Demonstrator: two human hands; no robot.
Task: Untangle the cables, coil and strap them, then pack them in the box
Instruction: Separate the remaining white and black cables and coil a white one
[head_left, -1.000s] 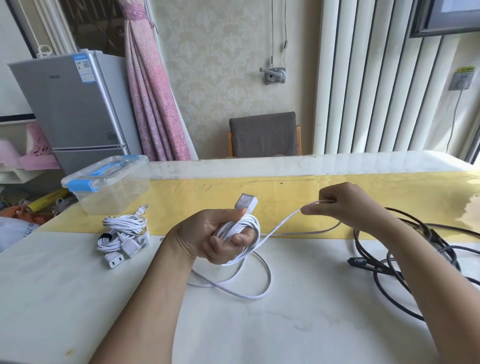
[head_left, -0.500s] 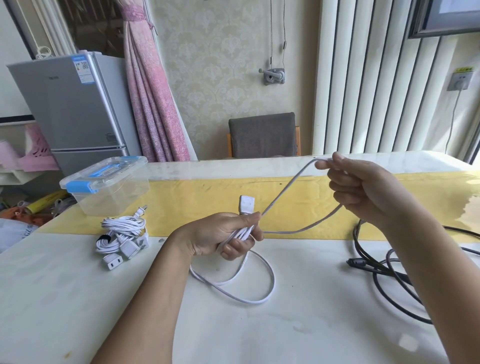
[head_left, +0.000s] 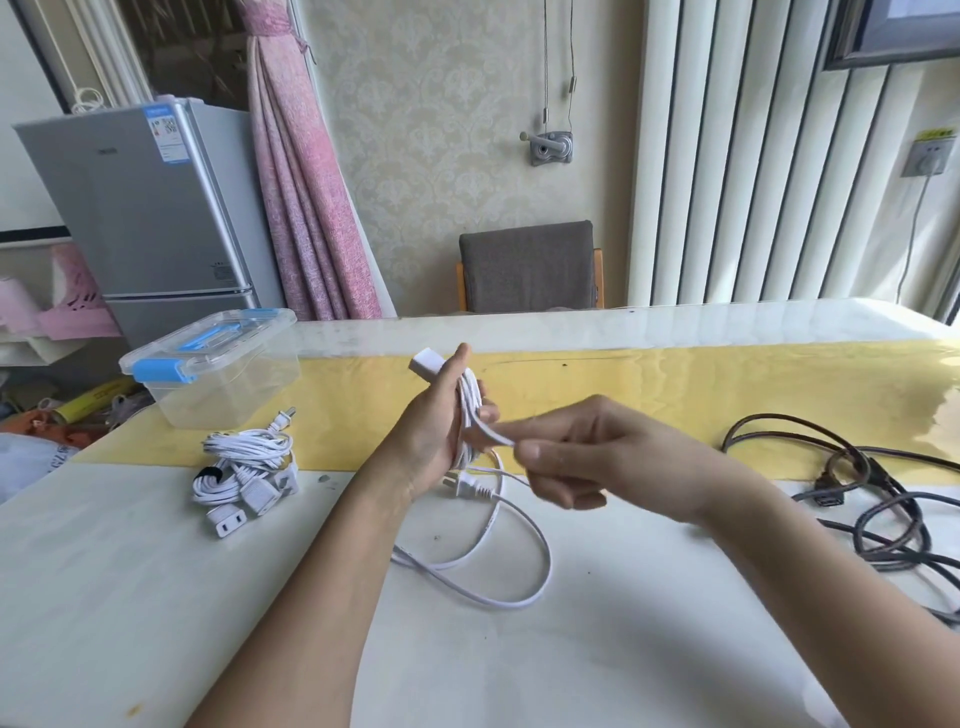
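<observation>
Our left hand (head_left: 434, 436) grips the coiled white cable (head_left: 469, 402), seemingly light and floppy; our right hand (head_left: 571, 460) pinches its slack beside the coil.

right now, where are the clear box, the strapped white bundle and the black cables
clear box (head_left: 234, 387): head view, on its front wall below the blue latch
strapped white bundle (head_left: 244, 462): head view, on the coiled loops
black cables (head_left: 882, 479): head view, where the tangled strands cross

I can read no text. The blue-and-white sticker (head_left: 165, 134) on the grey metal fridge (head_left: 156, 228) shows a QR code; its print and the yellow label (head_left: 935, 136) above the wall socket (head_left: 929, 160) blur.
</observation>
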